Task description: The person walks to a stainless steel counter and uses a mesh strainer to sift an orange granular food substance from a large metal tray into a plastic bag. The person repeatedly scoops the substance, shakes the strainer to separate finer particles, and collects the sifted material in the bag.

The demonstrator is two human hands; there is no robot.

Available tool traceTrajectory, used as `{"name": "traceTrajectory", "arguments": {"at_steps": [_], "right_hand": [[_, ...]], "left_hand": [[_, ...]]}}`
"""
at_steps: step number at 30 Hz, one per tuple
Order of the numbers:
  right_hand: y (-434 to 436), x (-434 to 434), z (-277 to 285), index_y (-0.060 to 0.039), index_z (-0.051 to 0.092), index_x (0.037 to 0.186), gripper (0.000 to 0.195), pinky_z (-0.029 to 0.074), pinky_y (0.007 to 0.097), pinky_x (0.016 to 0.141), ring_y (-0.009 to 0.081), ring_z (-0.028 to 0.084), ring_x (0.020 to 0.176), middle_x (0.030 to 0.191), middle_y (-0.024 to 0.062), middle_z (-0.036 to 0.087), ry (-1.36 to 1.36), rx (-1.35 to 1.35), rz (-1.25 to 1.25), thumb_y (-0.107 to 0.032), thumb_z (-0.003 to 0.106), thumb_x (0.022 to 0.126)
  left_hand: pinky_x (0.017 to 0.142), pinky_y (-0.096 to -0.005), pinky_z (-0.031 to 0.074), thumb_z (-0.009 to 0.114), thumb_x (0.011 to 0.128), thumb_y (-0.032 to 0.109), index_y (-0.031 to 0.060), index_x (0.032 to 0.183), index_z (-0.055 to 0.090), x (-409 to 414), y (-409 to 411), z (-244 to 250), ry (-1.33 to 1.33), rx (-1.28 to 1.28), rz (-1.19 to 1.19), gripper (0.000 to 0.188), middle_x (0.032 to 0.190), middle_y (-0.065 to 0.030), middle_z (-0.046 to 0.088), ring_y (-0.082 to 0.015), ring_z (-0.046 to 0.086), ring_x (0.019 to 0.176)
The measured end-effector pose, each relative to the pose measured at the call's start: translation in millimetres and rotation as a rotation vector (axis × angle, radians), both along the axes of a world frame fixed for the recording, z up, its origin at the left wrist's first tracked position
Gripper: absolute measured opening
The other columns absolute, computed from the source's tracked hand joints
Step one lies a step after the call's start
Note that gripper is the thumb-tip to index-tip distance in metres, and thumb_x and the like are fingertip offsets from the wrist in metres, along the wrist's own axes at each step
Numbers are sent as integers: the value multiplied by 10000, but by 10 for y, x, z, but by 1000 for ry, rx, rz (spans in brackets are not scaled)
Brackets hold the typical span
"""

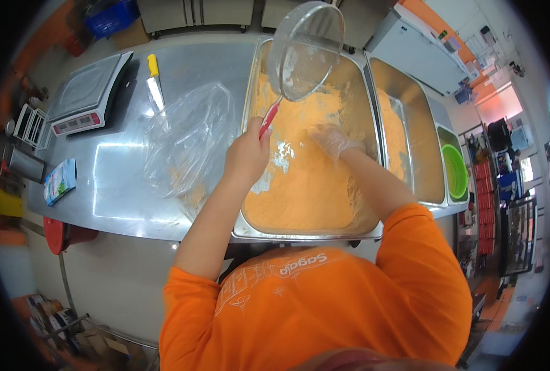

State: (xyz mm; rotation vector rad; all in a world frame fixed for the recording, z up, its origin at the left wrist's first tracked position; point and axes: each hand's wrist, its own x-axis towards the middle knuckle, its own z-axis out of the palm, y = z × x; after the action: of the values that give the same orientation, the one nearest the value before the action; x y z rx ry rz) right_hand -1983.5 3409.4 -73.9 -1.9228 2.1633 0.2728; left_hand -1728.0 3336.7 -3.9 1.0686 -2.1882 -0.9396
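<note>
My left hand (249, 155) is closed around the red handle of a large round mesh sieve (309, 51), which is tilted up over the far part of a steel tray (307, 234). Orange powder (303, 199) covers much of the tray's bottom, with bare metal showing in patches. In a clear plastic glove, my right hand (330, 138) reaches into the powder near the tray's middle. Its fingers are blurred and partly sunk in the powder, so whether they hold anything cannot be told.
Left of the tray lie a clear plastic bag (191, 139), a yellow-handled knife (153, 76), a digital scale (87, 92) and a printed pouch (60, 182). On the right stand a second steel tray (423, 181) with orange powder and a green basket (455, 171).
</note>
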Motion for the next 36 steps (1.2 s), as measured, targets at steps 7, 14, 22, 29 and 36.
{"name": "traceTrajectory", "arguments": {"at_steps": [7, 14, 22, 29, 36], "right_hand": [[576, 811, -479, -69, 505, 1207, 354, 417, 452, 923, 382, 516, 1099, 1171, 228, 542, 99, 72, 395, -241, 387, 921], [251, 121, -429, -59, 489, 1245, 370, 445, 323, 848, 252, 550, 1000, 1118, 167, 567, -366, 3, -212, -258, 466, 934], [392, 851, -660, -49, 487, 1244, 455, 408, 357, 938, 281, 525, 1087, 1186, 155, 557, -489, -274, -25, -379, 437, 935], [316, 472, 251, -90, 542, 1209, 360, 476, 353, 836, 272, 575, 1032, 1109, 111, 615, -231, 341, -112, -286, 444, 923], [445, -135, -179, -68, 568, 1181, 518, 509, 450, 746, 224, 552, 1086, 1062, 94, 629, 633, 371, 334, -190, 701, 696]], "left_hand": [[621, -465, 466, 458, 925, 236, 57, 1046, 468, -1, -10, -80, -25, -61, -31, 216, 728, -185, 623, -376, 611, 696], [748, -421, 425, 450, 928, 216, 64, 1021, 497, 31, 3, 26, -131, -21, -78, 185, 681, -157, 622, -344, 603, 663], [750, -419, 435, 454, 927, 220, 57, 979, 495, -31, 13, -126, -96, -256, -107, 176, 631, -146, 602, -334, 600, 656], [661, -443, 483, 453, 925, 215, 28, 946, 487, -28, 59, -79, -95, -193, -146, 191, 814, -149, 625, -348, 612, 727], [682, -455, 477, 445, 926, 220, 24, 941, 490, -88, 65, -7, -331, -166, -232, 202, 856, -157, 623, -361, 610, 770]]}}
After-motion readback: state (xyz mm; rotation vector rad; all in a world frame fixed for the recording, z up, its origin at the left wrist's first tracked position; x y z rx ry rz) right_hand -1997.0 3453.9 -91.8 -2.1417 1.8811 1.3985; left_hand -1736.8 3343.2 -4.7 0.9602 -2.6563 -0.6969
